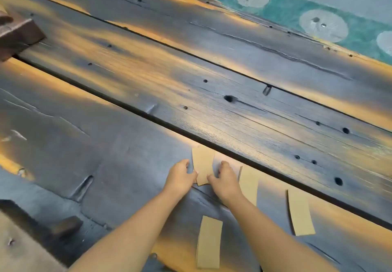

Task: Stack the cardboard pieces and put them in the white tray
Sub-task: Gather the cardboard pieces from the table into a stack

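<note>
Both my hands are closed on one cardboard piece [203, 164]: left hand [180, 175] pinching its near-left edge, right hand [225, 179] pinching its near-right edge, fingertips meeting at the bottom corners. The piece stands up between them, long axis running away from me toward the dark gap between planks; whether it is one sheet or a few squared together, I cannot tell from here. Working outward: the closest loose piece [248, 185] lies just beside my right wrist, partly hidden under that forearm, long axis roughly parallel to the one I hold. A third piece [300, 213] lies farther right, well apart from the grip, also lengthwise away from me and slightly curved. A fourth [209, 242] lies near me between my two forearms, same lengthwise lie. So all three loose pieces sit right of or behind the grip, none to the left; the right hand is the nearer one for two, and either hand could take the one between my arms. Since axes already agree, I judge little turning is needed to stack. Everything rests on the worn wooden bench [131, 76]. The white tray is not in view, so I cannot say which way it lies.
</note>
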